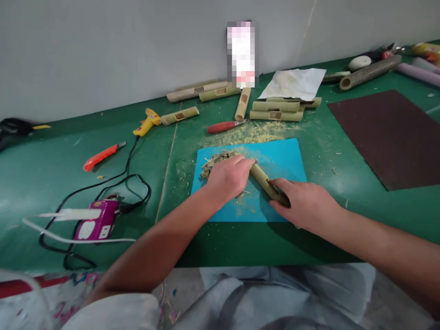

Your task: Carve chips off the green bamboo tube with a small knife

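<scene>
The right hand (304, 199) has its grip wrapped around the near part of a slim, pale yellow-green bamboo tube (260, 175), thumb and fingers on either side of it. The left hand (231, 176) has its grip curled closed at the far end of the tube; whether anything else is tucked inside those fingers I cannot tell. The tube slants over a bright blue rectangular sheet (289, 153), running from the left hand down toward the right. Its skin looks smooth, with a soft sheen, and a notch is cut into its side just ahead of the right fingers; its nearer part lies in shadow, mostly covered by the hand.

Beside the left hand, a heap of grey-green bamboo chips (218, 160) sits on the sheet, with fine pale dust scattered about. Beyond the sheet, on the green desk (192, 250), lies a red-handled tool with a metal tip (222, 127), near more notched bamboo pieces (276, 114). To the left are an orange-red cutter (101, 157) and a yellow glue gun (148, 123); to the right, a dark brown flat board (392, 137).
</scene>
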A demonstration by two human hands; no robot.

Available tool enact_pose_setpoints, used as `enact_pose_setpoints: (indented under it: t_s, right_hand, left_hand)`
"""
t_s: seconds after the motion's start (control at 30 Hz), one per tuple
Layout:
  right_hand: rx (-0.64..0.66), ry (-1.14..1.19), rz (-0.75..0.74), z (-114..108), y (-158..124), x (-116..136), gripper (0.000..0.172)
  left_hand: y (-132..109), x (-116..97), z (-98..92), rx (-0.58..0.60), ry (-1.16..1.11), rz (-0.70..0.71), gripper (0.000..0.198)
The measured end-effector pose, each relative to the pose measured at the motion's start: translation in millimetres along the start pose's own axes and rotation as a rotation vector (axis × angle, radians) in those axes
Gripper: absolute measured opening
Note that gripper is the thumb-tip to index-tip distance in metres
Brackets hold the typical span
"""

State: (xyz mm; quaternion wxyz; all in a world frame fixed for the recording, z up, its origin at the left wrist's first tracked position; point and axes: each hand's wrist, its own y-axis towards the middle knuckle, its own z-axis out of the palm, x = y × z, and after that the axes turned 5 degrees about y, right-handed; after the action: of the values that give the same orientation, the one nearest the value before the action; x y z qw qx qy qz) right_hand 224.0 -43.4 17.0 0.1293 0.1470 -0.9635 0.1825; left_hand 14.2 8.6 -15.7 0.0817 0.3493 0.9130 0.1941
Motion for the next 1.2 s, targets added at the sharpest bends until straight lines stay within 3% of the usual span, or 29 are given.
enact_pose_setpoints:
  t_s: [0.17,0.3,0.47,0.57,0.7,0.87,1.2]
  right_hand:
    - [0.014,-0.007,-0.001,0.5,-0.2,-0.5,0.030]
    - [-0.005,0.016,-0.008,-0.3,-0.2,-0.4,0.035]
    - [0.039,-0.012,0.003,-0.1,0.6,-0.6,0.032]
    - [0.017,-0.003,0.013,0.7,0.7,-1.0,0.038]
    - [0.030,-0.004,-0.003,-1.4,-0.9,0.4,0.029]
    - [0.004,0.004,-0.002,-3.3,-1.6,0.7,0.036]
    - [0.000,0.019,-0.004,1.2,-0.8,-1.1,0.034]
  left_hand:
    - [1.5,0.8,-0.5,0.045,-0.035,0.092,0.035]
    - [0.9,3.9,0.4,-0.005,0.029,-0.030,0.035]
    - [0.0,0.9,0.4,0.052,-0.020,0.059,0.036]
    - [0.9,1.2,-0.2,0.003,0.024,0.002,0.035]
    - [1.5,2.3,-1.0,0.063,-0.041,0.037,0.034]
    - [0.8,4.5,-0.4,0.020,-0.022,-0.062,0.035]
    - [-1.0,-2.3,-4.0,0.089,-0.036,-0.017,0.035]
